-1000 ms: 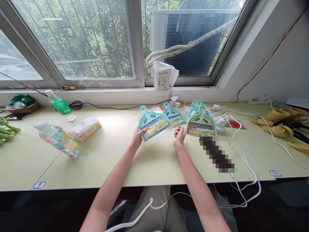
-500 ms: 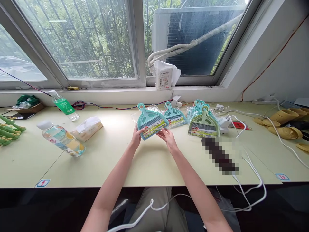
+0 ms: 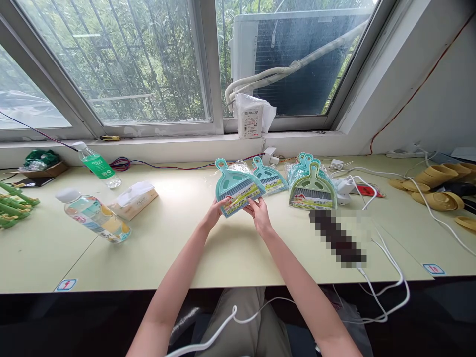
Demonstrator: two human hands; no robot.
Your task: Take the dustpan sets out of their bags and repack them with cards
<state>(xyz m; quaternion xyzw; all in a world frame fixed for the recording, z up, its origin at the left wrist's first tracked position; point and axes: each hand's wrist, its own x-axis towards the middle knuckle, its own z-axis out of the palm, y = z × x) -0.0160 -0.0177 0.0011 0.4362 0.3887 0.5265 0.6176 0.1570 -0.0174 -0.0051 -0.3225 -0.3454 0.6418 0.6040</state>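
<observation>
Between my two hands I hold a teal dustpan and brush set (image 3: 238, 184) in clear wrapping, tilted, with a yellow-green label along its front. My left hand (image 3: 213, 213) is closed on its lower left edge, thumb over the label. At the lower right edge, my right hand (image 3: 258, 214) grips it too. Just behind lies another teal dustpan set (image 3: 269, 174), partly covered by the held one. To the right sits a pile of wrapped dustpan sets (image 3: 305, 161), with a green dustpan set (image 3: 314, 186) in front.
At left stand a juice bottle (image 3: 97, 218), a green-labelled water bottle (image 3: 98, 166) and a tissue pack (image 3: 134, 201). White cables (image 3: 390, 258) run over the table's right side and front edge. Yellow rolls (image 3: 435, 174) lie far right. A tissue packet (image 3: 251, 121) is on the sill.
The held dustpan set has shifted slightly right and tilted a little more, both hands still on it. The view has moved slightly; other things stay put.
</observation>
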